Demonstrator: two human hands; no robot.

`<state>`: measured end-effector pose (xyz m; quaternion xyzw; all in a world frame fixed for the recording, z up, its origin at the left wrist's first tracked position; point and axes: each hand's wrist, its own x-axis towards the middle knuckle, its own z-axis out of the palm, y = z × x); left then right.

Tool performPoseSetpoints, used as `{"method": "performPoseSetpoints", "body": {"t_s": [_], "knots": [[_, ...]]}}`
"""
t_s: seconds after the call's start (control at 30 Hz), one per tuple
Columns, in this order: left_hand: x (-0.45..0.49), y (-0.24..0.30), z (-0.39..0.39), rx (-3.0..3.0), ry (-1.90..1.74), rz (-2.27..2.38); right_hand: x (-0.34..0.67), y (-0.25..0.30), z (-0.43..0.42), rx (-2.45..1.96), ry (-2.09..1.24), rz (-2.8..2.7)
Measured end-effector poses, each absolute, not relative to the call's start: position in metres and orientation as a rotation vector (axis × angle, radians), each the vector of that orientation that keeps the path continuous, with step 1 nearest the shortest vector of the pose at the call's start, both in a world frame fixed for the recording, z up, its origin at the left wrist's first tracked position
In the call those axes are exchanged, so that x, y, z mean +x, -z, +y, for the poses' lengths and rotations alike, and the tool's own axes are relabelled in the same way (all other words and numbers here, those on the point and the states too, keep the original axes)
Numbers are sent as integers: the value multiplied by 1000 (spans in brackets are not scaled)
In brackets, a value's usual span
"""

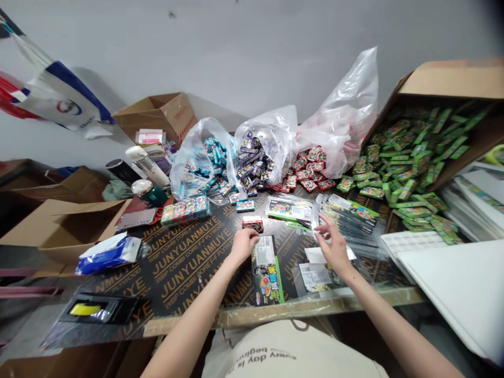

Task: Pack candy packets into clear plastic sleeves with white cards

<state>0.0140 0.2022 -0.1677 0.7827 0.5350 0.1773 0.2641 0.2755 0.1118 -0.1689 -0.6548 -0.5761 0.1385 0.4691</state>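
Observation:
My left hand (243, 244) rests closed on the top end of a long printed pack (266, 270) that lies flat on the dark plywood table (185, 262). A small red box (252, 223) sits just beyond that hand. My right hand (334, 244) hovers with fingers loosely curled, pinching the edge of a clear sleeve (315, 223) from a fanned stack of packed sleeves (346, 215). A white label sheet (317, 254) and another clear sleeve (315, 275) lie under and before that hand.
Three plastic bags of small boxes stand at the back: blue (202, 163), purple (258, 155), red (311, 170). A tipped carton (444, 84) spills green boxes (409, 184) at right. White boards (464, 283) lie right. Cardboard boxes (63, 226), a blue bag (106, 254), a tape dispenser (94, 310) sit left.

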Motion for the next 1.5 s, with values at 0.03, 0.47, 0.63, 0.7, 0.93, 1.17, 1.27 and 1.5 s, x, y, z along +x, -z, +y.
{"method": "performPoseSetpoints", "body": {"t_s": [0.03, 0.47, 0.63, 0.7, 0.93, 1.17, 1.27, 1.5], "knots": [[12, 163, 201, 2102, -518, 1419, 269, 158, 117, -1572, -375, -1381], [1, 127, 165, 1918, -898, 1148, 185, 94, 171, -1103, -1349, -1543], [3, 121, 158, 1816, -952, 1146, 178, 99, 178, -1108, -1473, -1642], [4, 118, 155, 1831, -960, 1161, 177, 101, 179, -1097, -1483, -1653], [13, 125, 153, 1824, -1056, 1266, 174, 104, 175, -1165, -1365, -1728], [13, 137, 153, 1619, -1095, 1161, 167, 114, 165, -1241, -1629, -1042], [12, 150, 141, 1365, -1022, 1059, 165, 119, 159, -1247, -1698, -778], [-13, 135, 114, 1598, -1013, 1001, 179, 142, 139, -1246, -1670, -835]]}}
